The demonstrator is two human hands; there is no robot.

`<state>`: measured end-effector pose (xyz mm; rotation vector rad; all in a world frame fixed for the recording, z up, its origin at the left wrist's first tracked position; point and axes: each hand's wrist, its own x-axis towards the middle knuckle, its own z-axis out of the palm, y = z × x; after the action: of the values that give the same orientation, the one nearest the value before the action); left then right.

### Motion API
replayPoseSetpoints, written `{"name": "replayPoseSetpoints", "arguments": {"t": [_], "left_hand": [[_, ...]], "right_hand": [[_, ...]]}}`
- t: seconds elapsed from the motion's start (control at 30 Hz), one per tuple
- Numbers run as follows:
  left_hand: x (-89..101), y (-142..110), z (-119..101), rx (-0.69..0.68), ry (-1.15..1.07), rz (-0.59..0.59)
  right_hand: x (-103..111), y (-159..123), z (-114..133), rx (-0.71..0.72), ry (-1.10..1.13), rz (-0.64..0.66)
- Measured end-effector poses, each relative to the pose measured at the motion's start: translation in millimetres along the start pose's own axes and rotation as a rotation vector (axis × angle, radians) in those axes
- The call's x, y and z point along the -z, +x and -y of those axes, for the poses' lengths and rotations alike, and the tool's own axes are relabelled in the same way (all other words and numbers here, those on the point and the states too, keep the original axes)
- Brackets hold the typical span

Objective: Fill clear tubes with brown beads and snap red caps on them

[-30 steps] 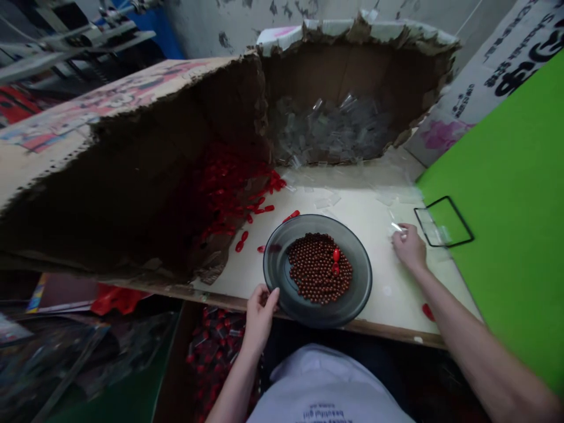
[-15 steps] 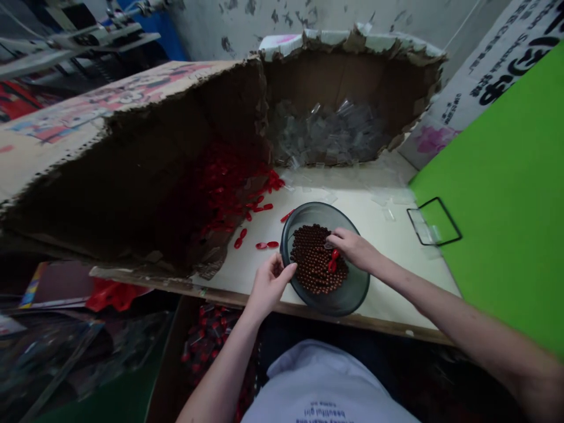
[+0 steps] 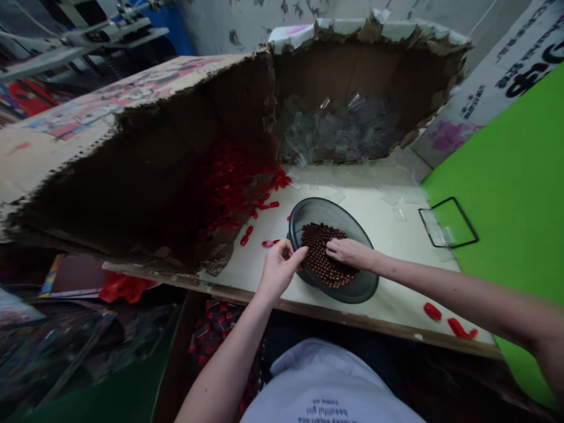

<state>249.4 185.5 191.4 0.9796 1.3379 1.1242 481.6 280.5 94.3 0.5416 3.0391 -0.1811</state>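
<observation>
A grey-green bowl of small brown beads is on the white table, tilted with its left side raised. My left hand pinches its left rim between thumb and fingers. Inside the bowl, my right hand has its fingertips closed together against the beads; what they hold, if anything, is hidden. A red plastic piece and a second, longer red piece lie below my right forearm, near the table's front edge.
Behind the bowl stand two torn-open cardboard boxes: the left box holds red pieces, the back box clear plastic pieces. A green panel rises at the right. Below the table, red-and-clear pieces fill a container.
The bowl has tipped further, its left side up. The red piece seen under my right hand in the bowl is out of sight there, and two red pieces now show at the table's front right.
</observation>
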Motion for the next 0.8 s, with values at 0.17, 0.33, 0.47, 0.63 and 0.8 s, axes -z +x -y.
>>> {"name": "replayPoseSetpoints", "arguments": {"t": [0.17, 0.33, 0.47, 0.63, 0.8], "left_hand": [[-5.0, 1, -1, -0.033, 0.048, -0.025], [-10.8, -2, -1, -0.047, 0.077, -0.018], [-9.1, -7, 4, -0.072, 0.096, 0.008], [5.9, -18, 16, -0.038, 0.031, 0.042], [29.3, -33, 35, 0.075, -0.022, -0.041]], "right_hand": [[8, -5, 34, 0.031, 0.024, 0.065], [26, 10, 61, 0.009, 0.129, 0.052], [33, 26, 70, -0.078, 0.444, -0.116], [43, 38, 76, -0.333, 0.835, -0.305], [54, 37, 82, -0.437, 1.230, -0.443]]}}
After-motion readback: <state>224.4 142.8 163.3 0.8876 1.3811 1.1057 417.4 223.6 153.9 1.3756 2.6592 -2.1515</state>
